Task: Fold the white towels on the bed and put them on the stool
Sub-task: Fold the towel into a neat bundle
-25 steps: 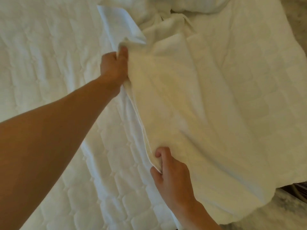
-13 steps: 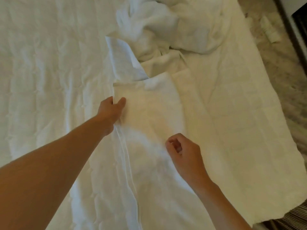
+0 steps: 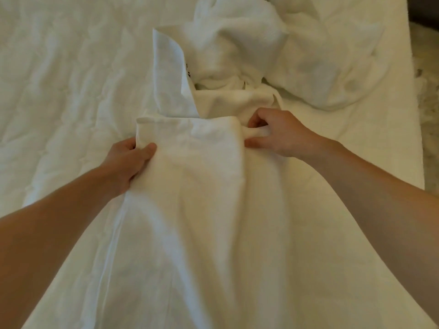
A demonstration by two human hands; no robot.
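A white towel [image 3: 194, 176] lies lengthwise on the white quilted bed [image 3: 59, 79], running from the middle of the view down to the bottom edge. My left hand [image 3: 128, 160] grips its far left corner, thumb on top. My right hand [image 3: 273, 134] pinches a fold of cloth at the towel's far right corner. Behind the towel's far edge sits a crumpled heap of more white towels [image 3: 237, 48], with one flat flap [image 3: 168, 74] standing up at its left. The stool is not in view.
The bed's right edge [image 3: 413, 115] runs down the right side, with pale marbled floor [image 3: 427, 91] beyond it. A dark object shows at the top right corner.
The towel came down from being held up and now lies on the bed. My right hand let go of the near edge and moved forward to the far right corner, where it pinches the cloth.
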